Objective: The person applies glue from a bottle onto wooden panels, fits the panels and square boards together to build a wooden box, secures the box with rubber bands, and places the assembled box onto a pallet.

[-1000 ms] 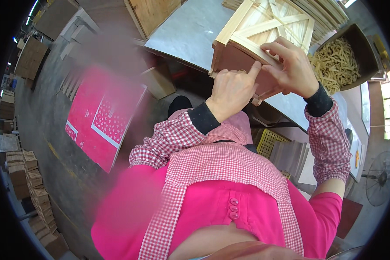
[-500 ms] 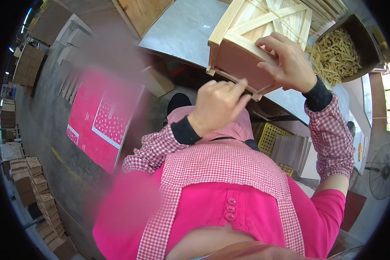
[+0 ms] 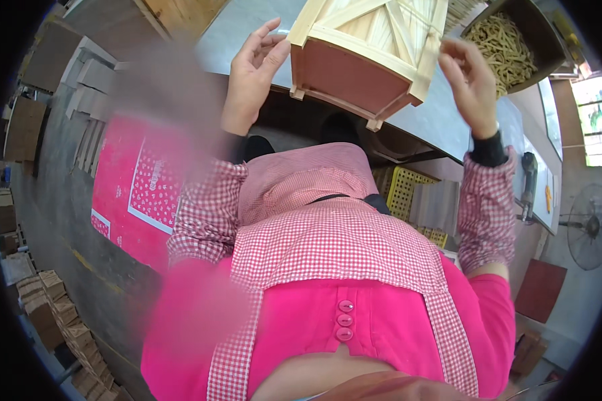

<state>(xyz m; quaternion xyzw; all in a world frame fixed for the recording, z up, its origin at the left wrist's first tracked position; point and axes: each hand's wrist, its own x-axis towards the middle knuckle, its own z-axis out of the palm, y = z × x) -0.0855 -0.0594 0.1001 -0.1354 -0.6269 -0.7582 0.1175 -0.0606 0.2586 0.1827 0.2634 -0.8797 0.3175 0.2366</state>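
A small pale wooden crate [image 3: 356, 75] stands tilted at the near edge of the grey worktable [image 3: 244, 33]. Slats crossed by diagonal braces show on its upper face, with a thin band running over them; a reddish-brown panel faces me. Beside its left corner is my left hand [image 3: 253, 77], fingers apart, the thumb tip close to the wood; whether it touches I cannot tell. My right hand [image 3: 473, 83] hovers by the crate's right side, fingers curved and spread, holding nothing.
A brown box [image 3: 547, 53] of yellowish rubber bands [image 3: 502, 50] sits on the table beyond my right hand. Below the table is a yellow perforated crate [image 3: 406, 197]. A pink printed board [image 3: 130, 180] lies to the left, and stacked wooden boxes [image 3: 67, 311] stand farther left.
My left hand has moved up and left from the crate's lower edge to its left corner. My right hand has left the crate's top and moved right. The crate appears turned and shifted left.
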